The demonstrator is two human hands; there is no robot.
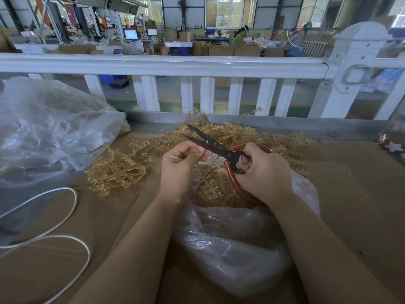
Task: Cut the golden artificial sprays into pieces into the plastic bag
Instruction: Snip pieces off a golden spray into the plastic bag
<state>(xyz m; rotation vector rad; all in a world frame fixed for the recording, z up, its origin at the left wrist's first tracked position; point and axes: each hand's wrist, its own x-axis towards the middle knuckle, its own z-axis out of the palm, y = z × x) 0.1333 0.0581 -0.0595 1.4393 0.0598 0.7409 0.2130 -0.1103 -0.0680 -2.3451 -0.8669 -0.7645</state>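
Note:
My right hand (260, 172) grips the red handles of black scissors (208, 142), whose blades stand apart and point up to the left. My left hand (182, 163) pinches a thin golden spray stem (202, 165) just below the blades. Both hands hover over a clear plastic bag (230, 242) whose open mouth holds cut golden pieces (214, 191). A heap of uncut golden sprays (122, 167) lies on the brown cardboard surface (350, 205), to the left and behind the hands.
A large crumpled clear plastic bag (50, 132) lies at the left. White cord (65, 216) loops over the cardboard at the lower left. A white railing (175, 64) runs across behind the table. A small red-and-white ornament (392, 145) sits at the right edge.

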